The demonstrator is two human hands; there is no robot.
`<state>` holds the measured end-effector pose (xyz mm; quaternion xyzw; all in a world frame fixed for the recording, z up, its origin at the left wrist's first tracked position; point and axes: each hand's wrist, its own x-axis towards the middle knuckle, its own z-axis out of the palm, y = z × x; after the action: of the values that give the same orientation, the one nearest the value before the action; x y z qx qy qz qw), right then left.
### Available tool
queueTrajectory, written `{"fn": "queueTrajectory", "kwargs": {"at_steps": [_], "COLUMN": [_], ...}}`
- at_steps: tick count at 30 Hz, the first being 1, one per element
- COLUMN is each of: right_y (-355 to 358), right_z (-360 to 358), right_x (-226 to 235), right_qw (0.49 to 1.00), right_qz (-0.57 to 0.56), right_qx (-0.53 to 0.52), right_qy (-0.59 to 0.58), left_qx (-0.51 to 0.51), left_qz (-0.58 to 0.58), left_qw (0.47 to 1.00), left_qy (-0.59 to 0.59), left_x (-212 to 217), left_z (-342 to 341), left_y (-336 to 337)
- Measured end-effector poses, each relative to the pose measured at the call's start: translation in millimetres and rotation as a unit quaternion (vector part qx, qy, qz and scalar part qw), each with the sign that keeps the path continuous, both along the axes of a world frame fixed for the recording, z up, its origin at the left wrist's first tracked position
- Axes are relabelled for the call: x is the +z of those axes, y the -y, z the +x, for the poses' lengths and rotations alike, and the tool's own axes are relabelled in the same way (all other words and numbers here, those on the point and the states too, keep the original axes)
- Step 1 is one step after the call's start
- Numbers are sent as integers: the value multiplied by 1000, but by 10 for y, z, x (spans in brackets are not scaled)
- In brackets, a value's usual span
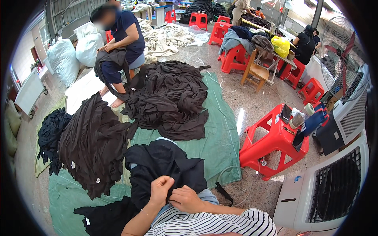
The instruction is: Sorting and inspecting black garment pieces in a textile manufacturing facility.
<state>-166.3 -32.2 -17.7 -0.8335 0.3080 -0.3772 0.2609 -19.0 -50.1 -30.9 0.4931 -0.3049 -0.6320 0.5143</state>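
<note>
1. Thin black stripes cross my white shirt, its right sleeve rumpled into soft, shallow folds.
2. Matte black cloth lies over my lap, supple and slumping in broad folds, with pale-blue fabric peeking out at its edge.
3. My left fingers are bent and pinched together at the tips, just over the black cloth; whether anything fine sits between them, I cannot tell.
4. My right fingers, curled close beside them, are clamped on the black cloth.
5. To my left, a crumpled black heap rests on a smooth green sheet.
6. Farther out, a dark brown pile falls in long, narrow ridges dotted with white tags; a second brown mound is rounder and more tangled.
7. On my right stand a glossy, moulded red stool with cut-out sides and a boxy white cooler with a black grille.
8. Ahead, a seated co-worker handles dark, limp fabric near bulging white sacks.
</note>
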Motion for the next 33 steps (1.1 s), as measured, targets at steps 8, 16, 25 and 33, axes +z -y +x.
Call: {"fn": "queueTrajectory", "kwargs": {"at_steps": [8,16,25,33], "right_y": [74,198,385,285], "right_z": [22,-195,-340,-308], "right_x": [75,213,484,320], "right_qw": [998,998,994,993], "right_qz": [10,11,-73,35], "right_qx": [-53,-69,-53,-74], "right_qy": [21,-4,58,82], "left_qx": [-7,-51,13,-125], "left_qz": [8,-6,-198,-58], "left_qw": [998,998,967,985], "left_qy": [-63,-33,161,103], "left_x": [168,297,510,361], "left_z": [-4,45,-15,90], "left_y": [128,65,197,116]}}
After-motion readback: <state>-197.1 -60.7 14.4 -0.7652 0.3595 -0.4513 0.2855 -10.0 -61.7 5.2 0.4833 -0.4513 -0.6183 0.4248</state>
